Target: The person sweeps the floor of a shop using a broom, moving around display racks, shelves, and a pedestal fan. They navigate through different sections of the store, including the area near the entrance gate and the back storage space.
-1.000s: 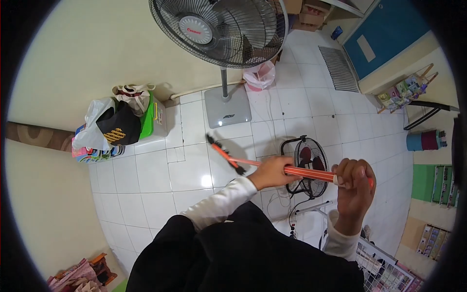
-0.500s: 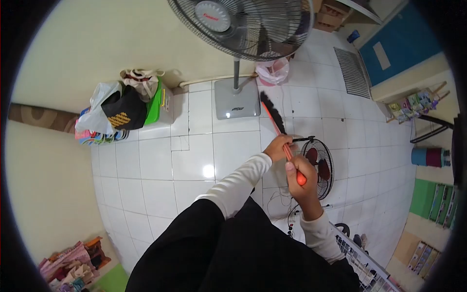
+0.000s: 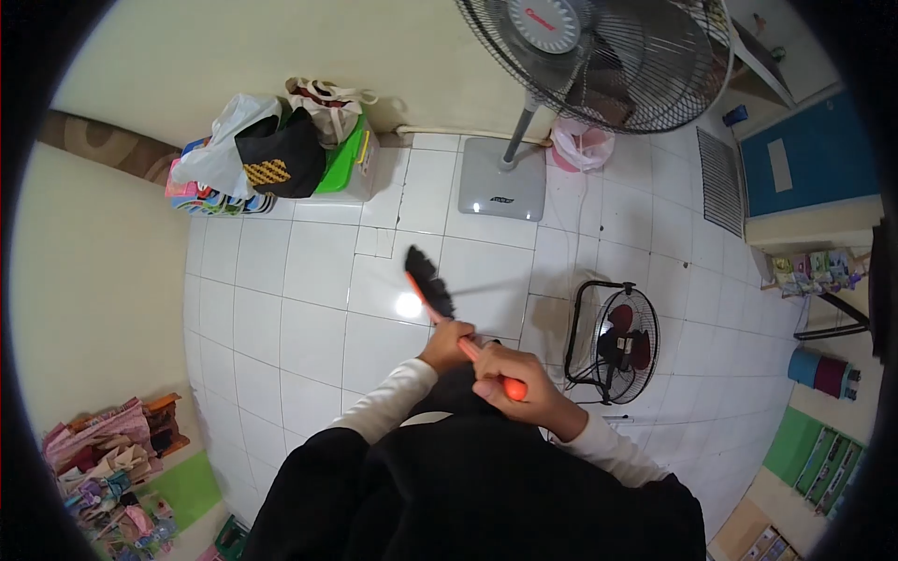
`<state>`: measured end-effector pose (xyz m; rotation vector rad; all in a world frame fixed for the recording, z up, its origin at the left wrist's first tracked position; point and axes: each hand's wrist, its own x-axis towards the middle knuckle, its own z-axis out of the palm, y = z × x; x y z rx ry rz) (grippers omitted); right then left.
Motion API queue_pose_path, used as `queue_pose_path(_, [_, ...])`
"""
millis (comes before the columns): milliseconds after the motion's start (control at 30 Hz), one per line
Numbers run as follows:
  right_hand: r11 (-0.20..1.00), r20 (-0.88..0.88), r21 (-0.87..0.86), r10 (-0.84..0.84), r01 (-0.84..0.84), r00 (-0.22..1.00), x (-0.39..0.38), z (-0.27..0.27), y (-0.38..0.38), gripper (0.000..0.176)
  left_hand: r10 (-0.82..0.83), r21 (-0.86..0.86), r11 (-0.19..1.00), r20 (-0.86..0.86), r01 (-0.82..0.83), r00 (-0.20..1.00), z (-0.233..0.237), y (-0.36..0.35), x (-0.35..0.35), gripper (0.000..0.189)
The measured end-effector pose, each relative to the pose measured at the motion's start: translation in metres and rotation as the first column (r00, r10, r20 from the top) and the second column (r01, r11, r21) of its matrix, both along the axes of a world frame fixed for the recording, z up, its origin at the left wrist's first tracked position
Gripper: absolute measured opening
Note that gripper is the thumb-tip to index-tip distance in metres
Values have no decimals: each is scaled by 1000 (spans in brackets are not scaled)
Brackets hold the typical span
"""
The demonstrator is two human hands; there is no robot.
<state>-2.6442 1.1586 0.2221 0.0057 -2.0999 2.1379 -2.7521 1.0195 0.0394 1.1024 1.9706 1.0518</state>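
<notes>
A broom with an orange handle and black bristles [image 3: 429, 283] slants across the white tiled floor [image 3: 309, 257] in front of me. My left hand [image 3: 446, 344] is closed round the handle just below the bristles. Nearer the handle's rounded orange end, my right hand [image 3: 524, 383] grips it too, with the tip sticking out past the fingers. The bristle head points up and to the left, close to a bright reflection on the tiles. Whether the bristles touch the floor is hard to tell.
A tall stand fan on a grey base [image 3: 501, 179] stands ahead. A small floor fan [image 3: 625, 344] is on the right. Beside the wall are a lined pink bin [image 3: 582, 148] and a green-lidded box [image 3: 344, 164] with bags. Piled items [image 3: 112, 458] lie at lower left.
Both hands and the broom have moved left and toward my body, away from the floor fan. The view has shifted, so the stand fan appears farther right.
</notes>
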Motion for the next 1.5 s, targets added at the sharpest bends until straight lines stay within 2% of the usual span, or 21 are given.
queue_pose_path(67, [996,-53,-58,69,-72,996,-17,-20,-16,14,67,-104,992,-27,-69,997,3,-31,-13,27])
queue_pose_path(200, [950,119,-301,126,-86,985,-40,-45,-32,12,81,-190,975,-167,-113,983,-16,-70,-40,26])
queue_pose_path(233, [971,135,-238,57,-23,989,-42,-52,-31,14,58,-207,972,-248,-111,967,-15,-69,-44,28])
queue_pose_path(333, [950,243,-301,-2,78,970,-45,-25,5,20,140,-171,969,-212,-178,967,16,-36,-51,26])
queue_pose_path(400, [962,125,-246,-87,116,988,-44,8,38,30,167,3,985,-200,-170,965,46,0,-52,34])
queue_pose_path(433, [926,-75,-351,-171,134,982,-40,6,49,36,144,35,990,-196,-140,970,71,21,-53,35])
queue_pose_path(467, [922,22,-227,-317,313,948,-43,72,53,39,82,164,985,-192,-51,978,93,41,-54,35])
queue_pose_path(500, [938,-169,-54,-348,344,922,-44,97,62,40,23,290,956,-194,35,981,115,60,-55,35])
queue_pose_path(567, [965,-294,-198,-226,172,929,-43,148,78,39,-122,423,887,-172,185,978,153,95,-57,31])
queue_pose_path(633, [980,-294,-125,-185,154,938,-48,178,83,36,-170,469,846,-212,253,962,169,125,-63,31])
queue_pose_path(667, [984,-274,-66,-179,167,945,-52,183,85,33,-180,454,851,-216,262,960,166,140,-70,31])
queue_pose_path(767, [858,-275,215,-405,466,872,-76,141,78,24,-179,433,866,-197,250,964,130,178,-96,31])
queue_pose_path(800, [830,-134,343,-420,440,897,-84,130,78,18,-160,445,867,-174,222,972,108,186,-105,31])
queue_pose_path(833, [831,-146,333,-421,445,895,-90,96,77,16,-142,456,868,-148,195,979,85,189,-111,31])
queue_pose_path(900, [896,-32,417,-150,149,988,-108,51,86,14,-119,405,900,-126,161,985,40,180,-122,31])
queue_pose_path(967, [929,-44,348,-114,122,993,-123,49,68,15,-85,371,925,-25,88,996,17,164,-126,30])
queue_pose_path(1067, [956,-65,291,-20,38,998,-140,49,41,16,-43,411,909,-90,77,995,24,118,-136,25])
queue_pose_path(1133, [978,-51,210,21,-10,998,-149,46,24,16,-28,221,974,-63,41,998,28,74,-141,23])
queue_pose_path(1200, [998,-5,53,40,-40,999,-156,24,3,17,74,135,989,-100,-60,992,4,27,-140,22])
queue_pose_path(1400, [976,-48,-95,191,-195,980,-190,-26,-84,15,184,-89,978,-66,-189,981,-14,-113,-162,31])
queue_pose_path(1500, [966,102,-202,186,-163,977,-208,-41,-110,17,161,-216,960,-102,-180,982,-22,-151,-187,24])
